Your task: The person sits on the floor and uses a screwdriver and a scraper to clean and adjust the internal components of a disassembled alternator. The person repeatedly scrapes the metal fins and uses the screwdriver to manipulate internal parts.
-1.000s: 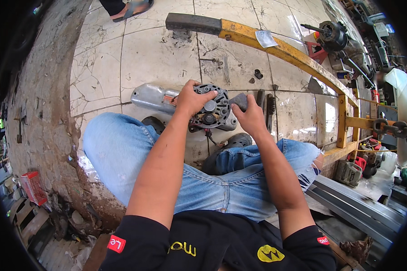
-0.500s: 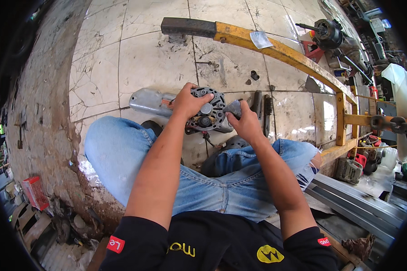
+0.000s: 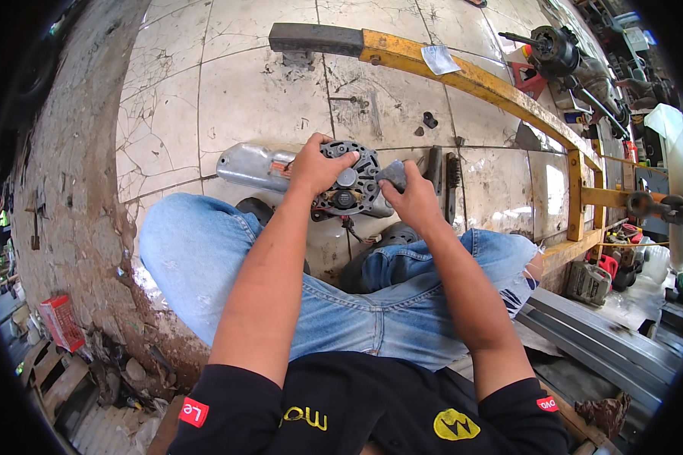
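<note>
In front of my folded legs is a round metal alternator (image 3: 366,186) with a slotted end face, tilted up toward me. My left hand (image 3: 311,165) grips its left edge, thumb lying on the face. Pinched in my right hand (image 3: 416,201) is a small grey folded pad (image 3: 391,175), perhaps abrasive paper or cloth; I cannot tell which. The pad is at the alternator's right rim. Short wires (image 3: 349,224) hang from the alternator's lower side. Behind my left hand lies a long grey metal pan (image 3: 243,167), partly hidden by the hand and alternator.
A wire brush (image 3: 453,180) and a dark bar-like tool (image 3: 435,165) lie right of my right hand. Beyond stretches a yellow steel frame (image 3: 478,80). Small dark parts (image 3: 429,120) sit on the tiled floor (image 3: 250,98). Metal channels (image 3: 599,334) lie right of my knee.
My right hand and the grey pad have shifted slightly up along the alternator's right rim. The left hand keeps its grip, and the alternator has barely moved.
</note>
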`<move>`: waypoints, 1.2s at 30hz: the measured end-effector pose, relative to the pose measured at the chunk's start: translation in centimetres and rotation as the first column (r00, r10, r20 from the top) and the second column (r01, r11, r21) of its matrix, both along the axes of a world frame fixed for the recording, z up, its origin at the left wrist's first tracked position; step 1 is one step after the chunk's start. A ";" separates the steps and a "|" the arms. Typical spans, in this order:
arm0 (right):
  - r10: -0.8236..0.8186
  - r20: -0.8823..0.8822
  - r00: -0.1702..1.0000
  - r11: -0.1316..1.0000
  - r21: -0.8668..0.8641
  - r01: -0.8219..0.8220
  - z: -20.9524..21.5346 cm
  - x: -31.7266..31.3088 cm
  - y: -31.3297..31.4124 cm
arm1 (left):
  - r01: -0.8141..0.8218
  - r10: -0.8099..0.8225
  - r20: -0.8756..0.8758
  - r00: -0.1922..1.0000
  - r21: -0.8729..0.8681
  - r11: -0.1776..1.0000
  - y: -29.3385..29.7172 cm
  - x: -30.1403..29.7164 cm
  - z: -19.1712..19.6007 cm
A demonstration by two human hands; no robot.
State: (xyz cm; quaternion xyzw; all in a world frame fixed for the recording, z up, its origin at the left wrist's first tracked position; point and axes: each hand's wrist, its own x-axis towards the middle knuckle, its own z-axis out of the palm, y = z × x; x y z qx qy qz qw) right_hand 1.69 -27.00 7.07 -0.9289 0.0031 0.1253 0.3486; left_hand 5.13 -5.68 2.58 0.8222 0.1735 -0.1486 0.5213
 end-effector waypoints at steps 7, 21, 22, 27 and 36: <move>-0.062 0.059 0.996 0.995 0.082 0.057 -0.9 -0.1 0.1 | -0.024 0.025 0.019 0.999 -0.059 0.998 0.2 0.0 -0.8; -0.019 0.004 1.000 0.999 0.026 0.019 -0.4 0.2 -0.5 | 0.019 -0.018 0.016 1.000 -0.052 0.998 0.2 0.2 -0.2; -0.051 0.028 0.998 0.998 0.050 0.050 -0.5 0.2 -0.5 | 0.024 -0.022 0.025 0.999 -0.053 0.998 0.1 0.4 -0.5; 0.040 -0.045 0.998 0.999 0.005 -0.039 0.0 0.3 -0.5 | 0.025 -0.025 0.007 1.000 -0.041 0.999 0.1 0.4 -0.4; -0.062 -0.291 0.955 0.998 -0.004 0.063 1.9 2.1 -0.8 | 0.004 -0.004 -0.005 1.000 -0.058 0.998 0.2 0.2 0.4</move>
